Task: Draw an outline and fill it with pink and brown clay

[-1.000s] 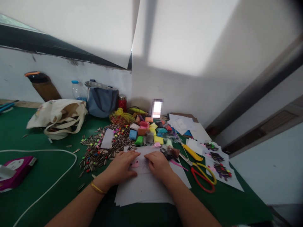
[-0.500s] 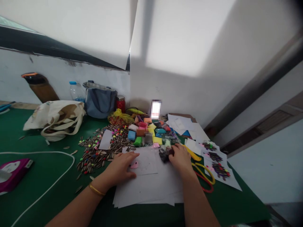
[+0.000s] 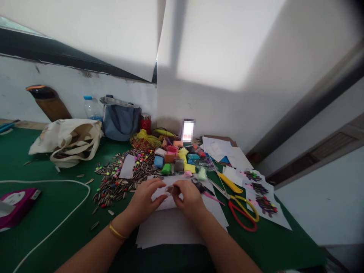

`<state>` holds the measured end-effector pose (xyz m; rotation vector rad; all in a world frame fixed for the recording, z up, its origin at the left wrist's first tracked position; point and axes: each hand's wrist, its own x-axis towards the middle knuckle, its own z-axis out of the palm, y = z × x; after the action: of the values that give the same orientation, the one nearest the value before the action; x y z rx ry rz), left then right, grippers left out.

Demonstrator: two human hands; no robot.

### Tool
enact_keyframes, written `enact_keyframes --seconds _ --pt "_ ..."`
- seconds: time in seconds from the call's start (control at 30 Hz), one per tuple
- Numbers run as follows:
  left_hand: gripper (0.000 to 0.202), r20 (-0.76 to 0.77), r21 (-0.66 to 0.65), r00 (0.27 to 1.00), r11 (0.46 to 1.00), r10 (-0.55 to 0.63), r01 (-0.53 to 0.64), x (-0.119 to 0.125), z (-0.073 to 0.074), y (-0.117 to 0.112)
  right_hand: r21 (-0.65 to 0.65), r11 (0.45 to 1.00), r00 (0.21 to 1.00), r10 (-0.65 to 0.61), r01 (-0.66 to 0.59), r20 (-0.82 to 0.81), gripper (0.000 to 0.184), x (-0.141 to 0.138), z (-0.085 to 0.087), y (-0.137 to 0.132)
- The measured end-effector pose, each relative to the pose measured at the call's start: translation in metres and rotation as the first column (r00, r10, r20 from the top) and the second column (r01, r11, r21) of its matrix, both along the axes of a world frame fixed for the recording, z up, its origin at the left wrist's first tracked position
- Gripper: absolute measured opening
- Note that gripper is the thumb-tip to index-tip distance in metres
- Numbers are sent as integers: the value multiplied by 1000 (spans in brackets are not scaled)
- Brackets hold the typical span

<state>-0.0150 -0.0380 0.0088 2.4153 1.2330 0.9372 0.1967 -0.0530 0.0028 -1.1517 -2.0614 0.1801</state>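
In front of me my right hand point(image 3: 187, 198) is closed, its thumb and fingertips pinching a small clear packet point(image 3: 169, 189) with something brownish in it. Facing it from the left is my left hand point(image 3: 148, 195), thumb and forefinger curved and apart around the packet's near side; I cannot tell whether they touch it. Both hands are over a sheet of white paper point(image 3: 165, 205) lying on a stack of paper point(image 3: 170, 229). A black packet point(image 3: 198, 185) and a pink tool point(image 3: 214, 198) lie just right of my right hand.
Scissors point(image 3: 241, 208) with red and yellow handles and a yellow-handled cutter point(image 3: 231, 183) lie right. Beyond my hands are several coloured clay packets point(image 3: 179, 165); striped seeds point(image 3: 112, 189) with bright beads spread left. Decorated sheets point(image 3: 280, 218) lie far right, a white cable point(image 3: 82, 185) left.
My right hand has moved left from the dark packets to the middle, bringing a small packet to my left hand. The scissors' blades and the pink tool now show.
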Motion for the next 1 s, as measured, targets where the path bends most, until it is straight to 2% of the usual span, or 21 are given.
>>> enact_keyframes --seconds 0.17,0.27,0.37,0.57,0.67,0.83,1.0 --pt "16 124 -69 989 994 -77 86 3 2 -6 16 998 998 53 -53 19 35 -4 -8 1" --pt "11 191 -115 978 988 -80 104 3 3 -5 -16 998 998 56 -55 27 36 1 -7 1" --pt "11 195 -131 976 984 -96 123 4 3 -3 -36 994 994 100 -98 43 42 3 -3 0" --pt "11 87 -112 996 994 -1 10 3 2 -1 -65 988 990 143 -141 16 30 0 1 1" --pt "7 38 -98 999 995 -24 27 1 1 0 -72 989 991 130 -130 -1 24 -2 -1 1" --pt "16 -3 -33 999 999 -34 34 0 -2 2 -83 989 993 121 -120 7 15 -3 -3 1" --pt "20 -20 29 998 997 -64 64 3 -4 0 -60 991 992 122 -121 16 14 -6 -2 0"
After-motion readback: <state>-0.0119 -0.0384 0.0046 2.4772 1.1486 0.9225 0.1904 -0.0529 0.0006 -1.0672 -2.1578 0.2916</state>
